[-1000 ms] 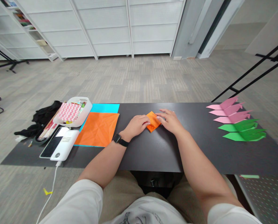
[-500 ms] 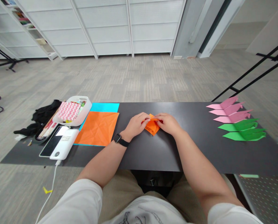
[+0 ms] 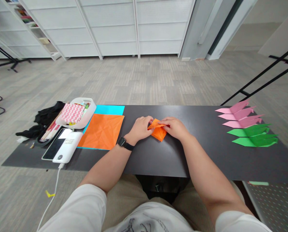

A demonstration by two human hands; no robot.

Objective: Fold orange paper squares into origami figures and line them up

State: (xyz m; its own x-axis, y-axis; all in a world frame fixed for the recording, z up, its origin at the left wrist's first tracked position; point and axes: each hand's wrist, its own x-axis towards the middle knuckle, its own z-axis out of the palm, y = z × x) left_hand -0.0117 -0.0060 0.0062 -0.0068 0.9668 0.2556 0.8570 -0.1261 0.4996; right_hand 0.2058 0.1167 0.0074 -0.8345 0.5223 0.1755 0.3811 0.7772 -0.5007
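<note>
Between my hands, at the middle of the dark table [image 3: 158, 161], is a small piece of folded orange origami paper [image 3: 159, 132] with a raised flap along its far part. My left hand [image 3: 142, 128], with a black watch on the wrist, pinches the paper's left edge between thumb and fingers. From the other side, the fingers of my right hand [image 3: 174, 127] close on the flap's right end. My fingertips cover both ends of the fold.
Flat orange sheets [image 3: 102, 130] lie over blue paper [image 3: 111, 110] at left. Beyond them are a white basket [image 3: 86, 117], a phone [image 3: 52, 148], a white power bank [image 3: 68, 148] and black cloth [image 3: 48, 114]. Pink folded birds [image 3: 239, 116] and green folded birds [image 3: 253, 140] stand at right.
The flap on the orange paper shows wider and lies more open between my fingers. My left fingers have shifted slightly to the paper's left edge. Both hands keep their grip.
</note>
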